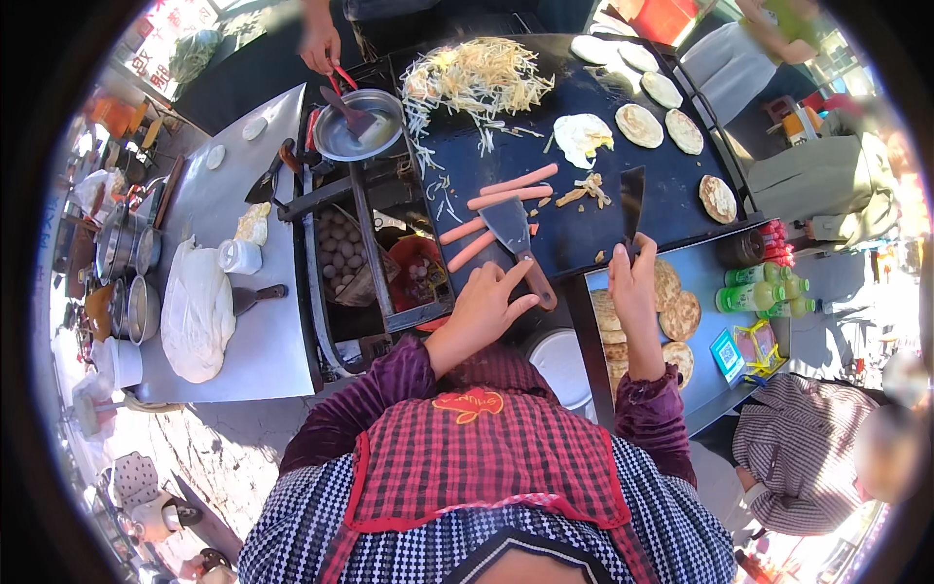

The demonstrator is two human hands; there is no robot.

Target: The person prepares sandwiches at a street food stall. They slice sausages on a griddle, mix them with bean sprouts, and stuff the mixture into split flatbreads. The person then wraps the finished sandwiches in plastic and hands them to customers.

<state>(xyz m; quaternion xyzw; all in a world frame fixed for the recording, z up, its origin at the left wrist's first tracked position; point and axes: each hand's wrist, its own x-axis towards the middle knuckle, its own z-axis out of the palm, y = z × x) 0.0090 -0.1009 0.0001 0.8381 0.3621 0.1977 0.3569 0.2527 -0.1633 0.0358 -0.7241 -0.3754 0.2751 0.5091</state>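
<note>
My left hand has its fingers spread beside the wooden handle of a metal scraper. The index fingertip and thumb meet the handle's edge, without closing around it. That scraper's blade lies over pink sausages on a black griddle, near its front edge. In my right hand is a second scraper, its dark blade pointing away from me over the griddle. Beyond the blades lie cooked scraps and a fried egg.
Shredded potato and round flatbreads lie farther back. Another person's hand reaches towards a metal bowl. Left, dough rests on a metal table; eggs sit below. Bottles stand right; people stand nearby.
</note>
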